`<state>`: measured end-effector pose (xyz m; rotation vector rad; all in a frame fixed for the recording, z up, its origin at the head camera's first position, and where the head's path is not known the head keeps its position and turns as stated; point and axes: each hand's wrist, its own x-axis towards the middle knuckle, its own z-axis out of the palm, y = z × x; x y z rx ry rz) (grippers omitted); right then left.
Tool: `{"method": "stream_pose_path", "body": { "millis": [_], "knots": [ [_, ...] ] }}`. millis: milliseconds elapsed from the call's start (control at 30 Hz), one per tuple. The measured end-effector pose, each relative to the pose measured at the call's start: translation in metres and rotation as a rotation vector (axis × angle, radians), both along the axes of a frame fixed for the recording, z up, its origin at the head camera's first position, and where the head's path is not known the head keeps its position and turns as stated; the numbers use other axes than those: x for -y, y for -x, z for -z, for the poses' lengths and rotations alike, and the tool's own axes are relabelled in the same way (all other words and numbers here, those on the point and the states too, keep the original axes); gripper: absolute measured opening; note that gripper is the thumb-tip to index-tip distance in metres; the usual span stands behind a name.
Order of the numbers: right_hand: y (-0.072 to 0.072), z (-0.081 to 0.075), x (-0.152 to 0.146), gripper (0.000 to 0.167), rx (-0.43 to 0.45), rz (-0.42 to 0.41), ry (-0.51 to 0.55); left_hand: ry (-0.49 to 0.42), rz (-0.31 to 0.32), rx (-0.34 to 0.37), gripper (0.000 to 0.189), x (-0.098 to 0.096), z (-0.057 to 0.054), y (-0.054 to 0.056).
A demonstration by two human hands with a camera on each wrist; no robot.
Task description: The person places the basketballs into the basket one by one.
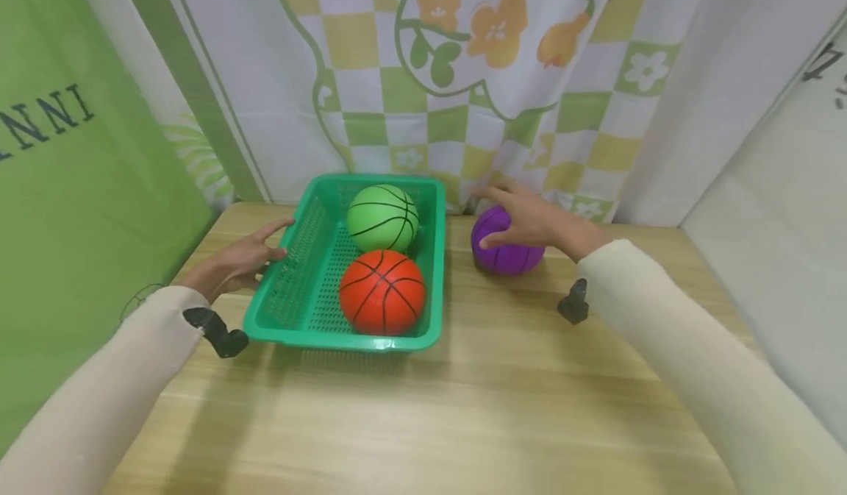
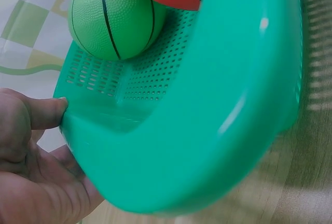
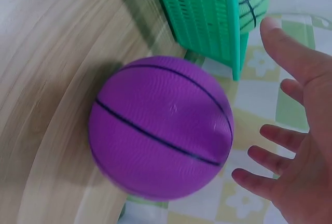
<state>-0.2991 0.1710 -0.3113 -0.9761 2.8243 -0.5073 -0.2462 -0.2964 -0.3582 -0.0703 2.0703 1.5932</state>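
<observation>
Basket (image 1: 317,339) is cradling red ball (image 1: 382,300) and green ball (image 1: 382,219); I'm seeing the left hand (image 1: 237,261) pinching its rim, seemingly steadying it, the right hand (image 1: 532,219), fingers spread, hovering beside purple ball (image 3: 161,130) on the table (image 1: 463,414).

pale wood-grain table (image 1: 516,414); checked floral curtain (image 1: 437,105) behind; green cloth (image 1: 86,230) left; whitish surface (image 1: 774,179) right.
</observation>
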Motion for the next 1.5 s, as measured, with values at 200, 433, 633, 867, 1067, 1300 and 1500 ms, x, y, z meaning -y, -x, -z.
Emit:
{"method": "stream_pose_path", "body": {
  "millis": [200,433,633,867,1067,1300,1500],
  "knots": [
    [-0.002,0.002,-0.016,0.082,0.006,0.018,0.009,-0.017,-0.008,0.015,0.07,0.003,-0.001,0.0],
    [-0.008,0.006,-0.04,0.087,0.036,0.047,0.068,-0.015,-0.002,0.015,0.069,0.001,0.0,0.001],
    [-0.012,0.016,-0.061,0.094,0.08,0.055,0.124,-0.012,0.019,0.009,0.069,0.001,0.002,0.0],
    [-0.011,0.024,-0.078,0.102,0.109,0.053,0.202,-0.013,0.023,-0.003,0.069,0.004,0.001,-0.001],
    [-0.015,0.036,-0.098,0.109,0.136,0.076,0.245,-0.004,0.042,-0.019,0.07,0.005,0.001,-0.001],
    [-0.016,0.058,-0.115,0.111,0.168,0.133,0.278,0.002,0.032,-0.006,0.071,0.005,0.002,-0.001],
    [-0.018,0.066,-0.122,0.108,0.198,0.138,0.352,-0.01,0.032,-0.009,0.072,0.005,0.002,0.0]
  ]
}}
